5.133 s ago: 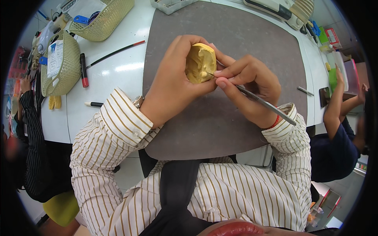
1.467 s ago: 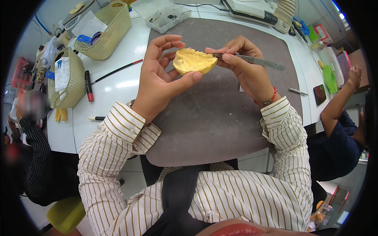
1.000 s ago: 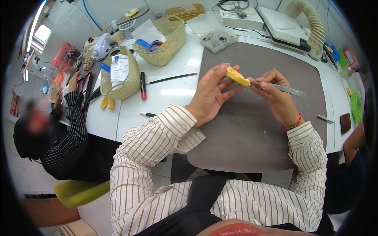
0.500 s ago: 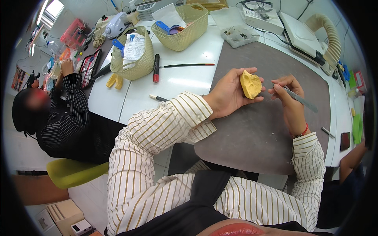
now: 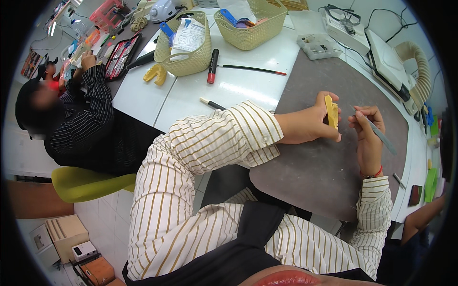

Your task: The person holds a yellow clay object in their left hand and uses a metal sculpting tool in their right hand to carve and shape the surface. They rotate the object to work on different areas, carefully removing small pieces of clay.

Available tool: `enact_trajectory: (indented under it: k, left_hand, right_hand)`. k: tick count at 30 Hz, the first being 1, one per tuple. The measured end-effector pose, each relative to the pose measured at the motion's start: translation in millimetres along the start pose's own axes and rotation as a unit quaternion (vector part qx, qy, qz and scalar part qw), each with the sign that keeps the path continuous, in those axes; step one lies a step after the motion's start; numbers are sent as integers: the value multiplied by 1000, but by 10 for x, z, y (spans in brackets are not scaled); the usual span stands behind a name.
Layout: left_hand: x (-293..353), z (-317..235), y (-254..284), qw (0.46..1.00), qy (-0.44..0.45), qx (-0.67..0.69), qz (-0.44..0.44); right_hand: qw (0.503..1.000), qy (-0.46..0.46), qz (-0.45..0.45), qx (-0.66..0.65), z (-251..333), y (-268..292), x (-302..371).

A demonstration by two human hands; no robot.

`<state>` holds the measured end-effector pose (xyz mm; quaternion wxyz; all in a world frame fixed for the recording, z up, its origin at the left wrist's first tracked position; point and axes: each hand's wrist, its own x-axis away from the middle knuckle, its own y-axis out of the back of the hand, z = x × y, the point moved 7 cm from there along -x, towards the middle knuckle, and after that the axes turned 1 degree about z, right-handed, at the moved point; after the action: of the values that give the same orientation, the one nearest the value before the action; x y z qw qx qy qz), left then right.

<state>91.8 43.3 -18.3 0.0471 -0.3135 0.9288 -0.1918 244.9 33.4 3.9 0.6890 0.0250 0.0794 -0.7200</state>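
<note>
Grips the yellow plaster model (image 5: 331, 112) in the left hand (image 5: 312, 125), clamped between thumb and fingers, up over the grey mat (image 5: 305, 178). And there, now edge-on, with a gap to the metal tool (image 5: 383, 138) after all but touching a second ago: seems a pause in the tool work. Pinches that tool in the right hand (image 5: 369, 150), fingertips together on it. Farther out, on the white table (image 5: 191, 93): shows a near basket (image 5: 191, 66) with a white packet (image 5: 188, 35) and a blue handle (image 5: 167, 29) inside; beyond, a second basket (image 5: 250, 39) with white paper (image 5: 237, 8); to the right, a clear box (image 5: 322, 56) of bits too small to name.
</note>
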Motion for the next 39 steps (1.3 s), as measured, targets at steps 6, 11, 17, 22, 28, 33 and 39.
enact_trajectory:
  k: [6, 11, 17, 22, 28, 33, 39]
  left_hand:
    - [9, -109, -66, 989, -7, -146, 12]
    - [5, -88, 26, 993, 6, -116, -21]
    - [0, -83, 63, 995, -1, -85, -50]
    - [-1, -97, 67, 997, 18, 21, -77]
    - [2, -88, 96, 995, 32, 41, -89]
    - [-4, -73, 106, 996, 33, 22, -82]
    - [-49, -73, 81, 997, 25, 42, -66]
  right_hand:
    - [1000, 4, -2, -4, 64, 12, 21]
    - [1000, -2, 8, -9, 35, -28, 23]
    - [1000, -10, 8, -14, 41, -37, 45]
    - [1000, -15, 10, -14, 41, -32, 46]
    - [1000, -22, 10, -10, 34, -49, 39]
    - [999, -28, 15, -18, 13, -75, 25]
    - [999, -29, 10, -14, 46, -48, 48]
